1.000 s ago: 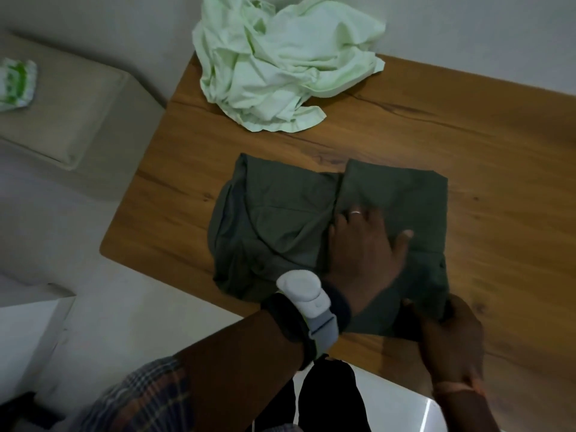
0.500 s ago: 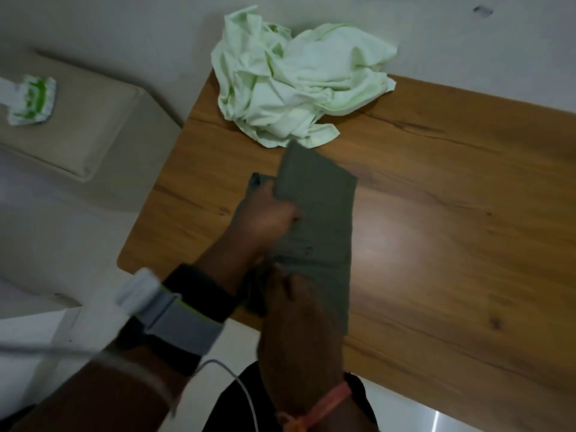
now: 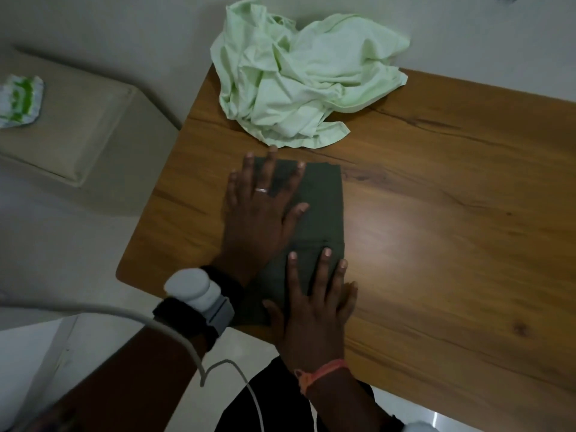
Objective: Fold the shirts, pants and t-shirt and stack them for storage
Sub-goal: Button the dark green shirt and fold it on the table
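Observation:
A dark green garment (image 3: 322, 210) lies folded into a narrow rectangle on the wooden table (image 3: 452, 219), close to its left front corner. My left hand (image 3: 260, 210) lies flat on its far left part, fingers spread, a ring on one finger. My right hand (image 3: 311, 310) presses flat on its near end, fingers apart. Neither hand grips the cloth. A crumpled pale green garment (image 3: 299, 79) sits in a heap at the table's far left edge, just beyond my left fingertips.
A beige cushioned seat (image 3: 71, 126) stands left of the table, with a small white and green packet (image 3: 20, 99) on it. A white cable (image 3: 187, 335) runs from my left wrist device. Bare wood extends to the right of the folded garment.
The dark green garment was a wide half-fold; its right side went over to the left, giving a narrow rectangle. Both hands have let go and now lie flat on it.

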Motion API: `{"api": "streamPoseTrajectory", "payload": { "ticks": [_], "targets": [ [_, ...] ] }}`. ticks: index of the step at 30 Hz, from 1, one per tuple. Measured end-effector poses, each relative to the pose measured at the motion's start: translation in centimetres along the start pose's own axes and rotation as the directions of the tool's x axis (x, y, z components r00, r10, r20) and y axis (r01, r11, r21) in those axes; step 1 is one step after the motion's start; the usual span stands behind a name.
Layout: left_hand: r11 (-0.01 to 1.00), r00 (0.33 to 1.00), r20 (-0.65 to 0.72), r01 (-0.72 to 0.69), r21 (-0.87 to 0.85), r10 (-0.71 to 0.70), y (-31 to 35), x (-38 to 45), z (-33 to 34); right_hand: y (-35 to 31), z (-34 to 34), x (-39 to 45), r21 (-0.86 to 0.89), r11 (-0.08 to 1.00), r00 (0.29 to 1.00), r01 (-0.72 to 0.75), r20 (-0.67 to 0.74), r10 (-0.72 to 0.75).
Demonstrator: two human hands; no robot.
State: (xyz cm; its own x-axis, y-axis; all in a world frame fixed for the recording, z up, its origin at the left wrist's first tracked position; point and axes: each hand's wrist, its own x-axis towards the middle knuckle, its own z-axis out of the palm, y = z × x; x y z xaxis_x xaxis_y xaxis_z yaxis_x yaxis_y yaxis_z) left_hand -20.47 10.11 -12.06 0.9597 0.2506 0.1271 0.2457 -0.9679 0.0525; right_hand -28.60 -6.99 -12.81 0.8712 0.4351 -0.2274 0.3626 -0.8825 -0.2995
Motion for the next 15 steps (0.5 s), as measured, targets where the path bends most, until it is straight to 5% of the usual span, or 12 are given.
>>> {"api": "streamPoseTrajectory", "payload": {
  "ticks": [3, 8, 11, 13, 15],
  "targets": [
    [0.997, 0.984, 0.162, -0.078, 0.019, 0.074, -1.5, 0.4, 2.5, 0.7, 1.7, 0.6, -0.039, 0.997, 0.997, 0.071, 0.020, -0.070],
    [0.997, 0.972, 0.223, -0.077, 0.025, 0.070, -2.1, 1.6, 2.5, 1.1, 1.6, 0.6, -0.022, 0.996, 0.997, 0.082, 0.002, -0.082],
    [0.990, 0.933, 0.335, -0.107, -0.094, 0.132, -2.4, 4.9, 0.8, 0.6, 0.3, -0.2, 0.101, 0.981, 0.986, -0.165, 0.006, 0.165],
    [0.953, 0.845, 0.475, -0.121, -0.280, 0.246, -2.3, 8.0, -0.2, -0.1, -1.3, -0.5, 0.200, 0.892, 0.913, -0.406, 0.051, 0.404],
    [0.913, 0.727, 0.595, -0.109, -0.392, 0.342, -1.4, 10.7, -1.2, -0.2, -2.4, -0.1, 0.325, 0.771, 0.836, -0.548, 0.240, 0.493]
  ]
}}
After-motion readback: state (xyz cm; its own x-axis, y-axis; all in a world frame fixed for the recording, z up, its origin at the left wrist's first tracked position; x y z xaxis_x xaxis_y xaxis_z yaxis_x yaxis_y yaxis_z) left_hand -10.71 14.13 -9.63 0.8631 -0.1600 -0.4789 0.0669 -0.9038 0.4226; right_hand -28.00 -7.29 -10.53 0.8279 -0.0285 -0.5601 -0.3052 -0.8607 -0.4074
